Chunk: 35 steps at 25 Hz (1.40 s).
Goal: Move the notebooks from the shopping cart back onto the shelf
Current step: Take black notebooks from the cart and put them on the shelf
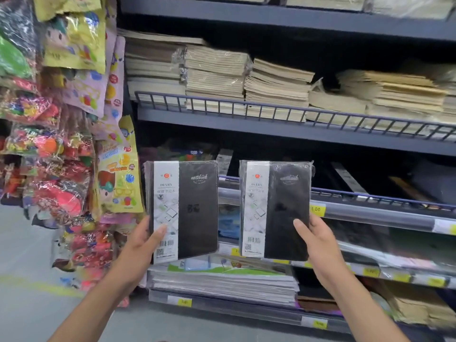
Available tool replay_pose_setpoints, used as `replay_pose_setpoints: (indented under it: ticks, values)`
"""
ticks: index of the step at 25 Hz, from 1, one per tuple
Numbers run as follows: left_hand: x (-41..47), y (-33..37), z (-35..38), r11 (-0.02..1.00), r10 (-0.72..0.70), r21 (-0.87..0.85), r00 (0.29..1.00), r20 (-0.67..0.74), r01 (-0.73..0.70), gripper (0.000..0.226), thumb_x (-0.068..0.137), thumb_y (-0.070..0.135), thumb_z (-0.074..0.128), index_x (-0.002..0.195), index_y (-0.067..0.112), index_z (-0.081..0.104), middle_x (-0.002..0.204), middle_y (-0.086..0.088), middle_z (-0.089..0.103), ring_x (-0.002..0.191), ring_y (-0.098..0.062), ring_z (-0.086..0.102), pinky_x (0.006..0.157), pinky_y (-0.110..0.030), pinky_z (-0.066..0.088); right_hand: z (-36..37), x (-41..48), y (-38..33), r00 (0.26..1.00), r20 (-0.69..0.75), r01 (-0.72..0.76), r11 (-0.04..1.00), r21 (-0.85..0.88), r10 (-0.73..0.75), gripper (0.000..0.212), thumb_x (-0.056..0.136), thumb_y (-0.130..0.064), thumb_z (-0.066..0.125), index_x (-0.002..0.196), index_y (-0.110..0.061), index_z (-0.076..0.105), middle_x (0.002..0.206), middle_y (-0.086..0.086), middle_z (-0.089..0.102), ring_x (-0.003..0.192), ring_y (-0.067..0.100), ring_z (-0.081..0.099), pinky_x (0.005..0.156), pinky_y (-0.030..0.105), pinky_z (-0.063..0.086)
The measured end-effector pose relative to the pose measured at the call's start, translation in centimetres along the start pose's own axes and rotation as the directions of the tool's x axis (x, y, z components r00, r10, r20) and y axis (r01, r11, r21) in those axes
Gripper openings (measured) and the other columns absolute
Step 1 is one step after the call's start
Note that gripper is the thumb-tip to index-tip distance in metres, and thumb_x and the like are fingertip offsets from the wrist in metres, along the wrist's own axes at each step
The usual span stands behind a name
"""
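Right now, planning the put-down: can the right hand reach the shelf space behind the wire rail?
Likely yes: the right hand holds its notebook before the wire rail; the shelf behind shows room.

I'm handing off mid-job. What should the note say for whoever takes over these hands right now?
Left hand: grips the left notebook at its lower left corner, upright.
Right hand: grips the right notebook at its lower right edge, upright.
Both notebooks are wrapped and held side by side, apart, in front of the shelf.
Done: neither is on the shelf yet.
Left: set both down on it. The cart is not in view, so check it for more.
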<state>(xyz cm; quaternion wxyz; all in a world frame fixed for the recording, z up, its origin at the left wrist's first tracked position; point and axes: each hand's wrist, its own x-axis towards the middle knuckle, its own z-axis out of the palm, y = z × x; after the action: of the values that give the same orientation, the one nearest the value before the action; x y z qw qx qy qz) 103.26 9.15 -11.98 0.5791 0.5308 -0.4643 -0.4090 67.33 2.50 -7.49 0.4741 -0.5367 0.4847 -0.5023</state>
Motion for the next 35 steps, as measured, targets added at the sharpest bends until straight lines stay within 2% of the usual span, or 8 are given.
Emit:
replay_pose_setpoints:
  ticks: [5, 8, 15, 19, 24, 29, 32, 35]
  values:
    - [-1.0, 0.6, 0.4, 1.000, 0.009, 0.011, 1.000, -0.013, -0.009, 0.057, 0.091, 0.054, 0.061, 0.145, 0.038, 0.049, 0.138, 0.018, 0.064, 0.128, -0.006, 0.060, 0.112, -0.048, 0.045, 2.3, 2.8, -5.4, 0.998, -0.015, -0.066, 0.995, -0.074, 0.065, 0.016, 0.103, -0.020, 0.056, 0.101, -0.015, 0.070, 0.093, -0.001, 0.078, 0.084, 0.013, 0.074, 0.067, 0.022, 0.053]
    - [-1.8, 0.5, 0.3, 0.998, 0.015, -0.061, 1.000, -0.022, -0.016, 0.045, 0.098, 0.043, 0.061, 0.142, 0.044, 0.051, 0.138, 0.015, 0.065, 0.129, -0.013, 0.061, 0.111, -0.056, 0.044, 4.3, 7.2, -8.4, 0.994, -0.040, -0.107, 0.991, -0.080, 0.104, 0.020, 0.101, -0.020, 0.061, 0.084, -0.011, 0.067, 0.071, -0.007, 0.071, 0.064, 0.009, 0.065, 0.059, 0.024, 0.048]
    - [-2.8, -1.5, -1.0, 0.995, 0.000, -0.102, 1.000, -0.013, -0.001, 0.070, 0.081, 0.068, 0.067, 0.145, 0.050, 0.046, 0.144, 0.004, 0.061, 0.134, -0.047, 0.051, 0.104, -0.076, 0.036, 9.0, 18.4, -10.1, 0.958, -0.039, -0.282, 0.959, 0.029, 0.283, 0.029, 0.093, -0.018, 0.071, 0.119, -0.008, 0.062, 0.111, 0.010, 0.070, 0.102, 0.027, 0.068, 0.089, 0.044, 0.058]
    - [-3.0, -1.4, -1.1, 0.995, 0.009, -0.098, 1.000, -0.013, -0.010, 0.080, 0.071, 0.076, 0.071, 0.144, 0.051, 0.048, 0.143, 0.015, 0.061, 0.135, -0.019, 0.056, 0.113, -0.060, 0.041, 11.3, 20.6, -9.1, 0.949, -0.075, -0.314, 0.946, -0.086, 0.308, 0.012, 0.097, -0.018, 0.066, 0.104, -0.009, 0.063, 0.113, 0.008, 0.065, 0.105, 0.024, 0.063, 0.094, 0.039, 0.055]
    - [-3.0, -1.4, -1.4, 0.998, 0.009, -0.059, 0.999, -0.042, -0.011, 0.046, 0.098, 0.047, 0.061, 0.143, 0.047, 0.050, 0.139, 0.019, 0.063, 0.131, -0.011, 0.059, 0.112, -0.054, 0.044, 12.3, 20.8, -8.4, 0.967, -0.103, -0.250, 0.937, -0.245, 0.232, 0.040, 0.097, -0.022, 0.067, 0.131, -0.003, 0.058, 0.133, 0.014, 0.062, 0.118, 0.032, 0.062, 0.090, 0.038, 0.055]
    - [-3.0, -0.9, -1.2, 1.000, 0.021, -0.018, 0.998, -0.063, -0.022, 0.043, 0.100, 0.035, 0.055, 0.143, 0.043, 0.051, 0.136, 0.021, 0.064, 0.130, -0.006, 0.058, 0.114, -0.050, 0.043, 11.9, 20.2, -9.2, 0.990, -0.116, -0.139, 0.580, -0.803, 0.077, 0.053, 0.101, -0.042, 0.055, 0.129, 0.002, 0.058, 0.110, 0.016, 0.066, 0.090, 0.030, 0.062, 0.076, 0.035, 0.046]
    - [-2.8, -0.6, -1.3, 1.000, 0.007, -0.020, 0.998, -0.066, -0.008, 0.040, 0.100, 0.035, 0.055, 0.140, 0.042, 0.054, 0.135, 0.020, 0.066, 0.129, -0.006, 0.059, 0.114, -0.049, 0.043, 11.8, 20.2, -8.6, 0.990, -0.123, -0.140, 0.432, -0.891, 0.068, 0.050, 0.101, -0.047, 0.053, 0.116, -0.001, 0.064, 0.076, 0.008, 0.055, 0.064, 0.023, 0.050, 0.071, 0.036, 0.043]
    - [-2.5, -0.4, -1.2, 0.999, -0.003, -0.042, 0.998, -0.057, 0.001, 0.043, 0.098, 0.038, 0.057, 0.141, 0.042, 0.054, 0.136, 0.018, 0.065, 0.130, -0.009, 0.059, 0.115, -0.051, 0.042, 11.7, 20.0, -7.8, 0.991, -0.124, -0.133, 0.412, -0.901, 0.050, 0.049, 0.100, -0.047, 0.054, 0.114, -0.002, 0.066, 0.081, 0.008, 0.058, 0.068, 0.025, 0.053, 0.070, 0.035, 0.044]
